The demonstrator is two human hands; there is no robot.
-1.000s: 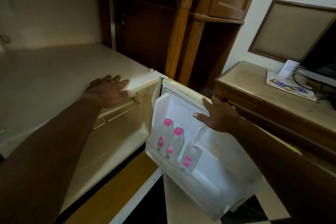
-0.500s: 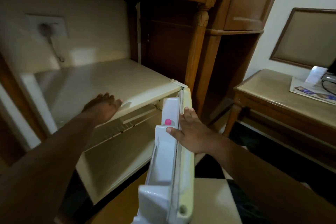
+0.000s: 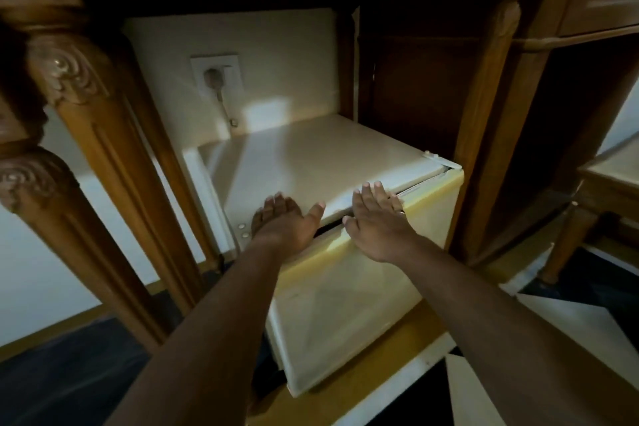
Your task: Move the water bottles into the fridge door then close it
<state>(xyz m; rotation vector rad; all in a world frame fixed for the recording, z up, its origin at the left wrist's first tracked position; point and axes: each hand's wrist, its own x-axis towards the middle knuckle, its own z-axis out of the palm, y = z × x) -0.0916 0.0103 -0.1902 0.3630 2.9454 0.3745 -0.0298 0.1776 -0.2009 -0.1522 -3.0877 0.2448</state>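
Both hands [image 3: 332, 225] flat against seemingly unlatched fridge door [image 3: 349, 308]

Fridge door [image 3: 345, 308] is nearly shut, just a dark gap at its top. Right hand [image 3: 378, 221] lies flat on it; left hand [image 3: 285, 218], at its 9 o'clock, rests flat on the fridge top [image 3: 311, 156].

A carved wooden post [image 3: 86, 156] runs down the left of the frame, and a second post [image 3: 491, 121] stands right of centre. A white wall socket [image 3: 216, 73] with a plug and hanging cord sits above centre. A wooden table's leg [image 3: 562, 245] shows at the right edge, over a dark floor [image 3: 69, 373].
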